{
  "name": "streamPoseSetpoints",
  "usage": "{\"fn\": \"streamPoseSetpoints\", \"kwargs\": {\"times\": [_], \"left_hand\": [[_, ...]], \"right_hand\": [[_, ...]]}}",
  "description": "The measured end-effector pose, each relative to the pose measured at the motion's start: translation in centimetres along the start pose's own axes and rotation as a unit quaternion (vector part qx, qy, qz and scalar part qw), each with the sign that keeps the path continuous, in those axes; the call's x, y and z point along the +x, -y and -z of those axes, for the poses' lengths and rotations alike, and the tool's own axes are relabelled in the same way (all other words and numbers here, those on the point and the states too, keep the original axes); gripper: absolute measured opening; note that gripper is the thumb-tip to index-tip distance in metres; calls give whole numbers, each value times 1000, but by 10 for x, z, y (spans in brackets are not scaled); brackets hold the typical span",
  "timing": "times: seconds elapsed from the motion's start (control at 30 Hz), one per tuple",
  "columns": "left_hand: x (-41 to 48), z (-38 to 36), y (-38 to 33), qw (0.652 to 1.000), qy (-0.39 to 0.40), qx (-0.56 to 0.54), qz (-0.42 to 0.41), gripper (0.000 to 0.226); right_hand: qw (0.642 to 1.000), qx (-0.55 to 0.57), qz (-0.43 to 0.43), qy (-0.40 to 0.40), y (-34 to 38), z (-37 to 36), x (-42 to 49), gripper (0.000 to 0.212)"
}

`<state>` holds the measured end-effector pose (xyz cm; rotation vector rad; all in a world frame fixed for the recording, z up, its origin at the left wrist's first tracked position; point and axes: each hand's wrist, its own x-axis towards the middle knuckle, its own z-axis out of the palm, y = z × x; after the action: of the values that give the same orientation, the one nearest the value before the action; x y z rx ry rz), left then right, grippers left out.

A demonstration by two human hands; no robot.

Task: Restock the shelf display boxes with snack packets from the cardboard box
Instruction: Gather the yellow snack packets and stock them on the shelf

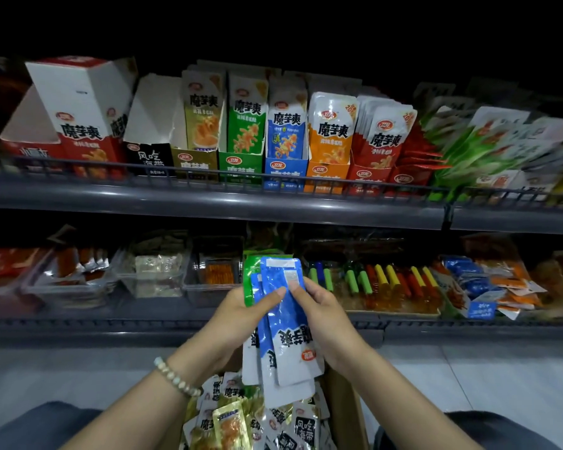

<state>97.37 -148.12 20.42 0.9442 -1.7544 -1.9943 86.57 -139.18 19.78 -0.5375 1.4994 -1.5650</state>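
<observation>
A stack of blue and white snack packets (281, 319), with a green one behind it, is held upright in front of the lower shelf. My left hand (241, 306) grips the stack from the left, thumb across the front packet. My right hand (322, 310) holds its right edge, thumb on the front. Below them the cardboard box (345, 404) is full of mixed packets (241, 417). On the upper shelf stands the blue display box (286, 167) between a green box (239, 164) and an orange one (327, 173).
A dark wire rail (208, 177) runs along the upper shelf front. Further left stand a yellow box (194, 162), a black box (150, 159) and red boxes (88, 151). The lower shelf (176, 323) holds clear trays and loose snacks. My knees flank the cardboard box.
</observation>
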Motion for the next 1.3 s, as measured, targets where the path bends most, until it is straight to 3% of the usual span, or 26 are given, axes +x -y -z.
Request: {"fn": "streamPoseSetpoints", "kwargs": {"times": [0.13,0.23,0.33,0.53,0.8,0.93,1.07,1.13,1.2,1.3], "left_hand": [[8,5,-1,983,-129,-130,1,11],[14,7,-4,956,-153,-249,10,13],[12,6,-4,948,-103,-301,28,26],[6,11,-3,980,-8,-183,81,60],[4,29,-21,941,169,-235,178,46],[2,36,-19,933,226,-198,197,45],[-2,41,-18,902,322,-209,199,57],[-6,33,-18,918,297,-174,195,42],[-6,21,-10,960,212,-95,158,27],[0,8,3,992,107,-30,63,26]], "right_hand": [[992,-92,-68,54,5,8,0,35],[991,-1,-129,42,-4,6,0,46],[984,129,-120,-22,-5,8,3,45],[947,285,-82,-126,7,21,9,24],[998,42,-18,-51,27,47,17,25],[999,-2,-32,-2,30,50,19,28],[997,-19,-54,57,36,54,17,35],[998,-22,-45,41,34,48,16,36],[1000,-5,-16,-24,26,39,17,32],[998,19,7,-67,9,24,17,23]]}}
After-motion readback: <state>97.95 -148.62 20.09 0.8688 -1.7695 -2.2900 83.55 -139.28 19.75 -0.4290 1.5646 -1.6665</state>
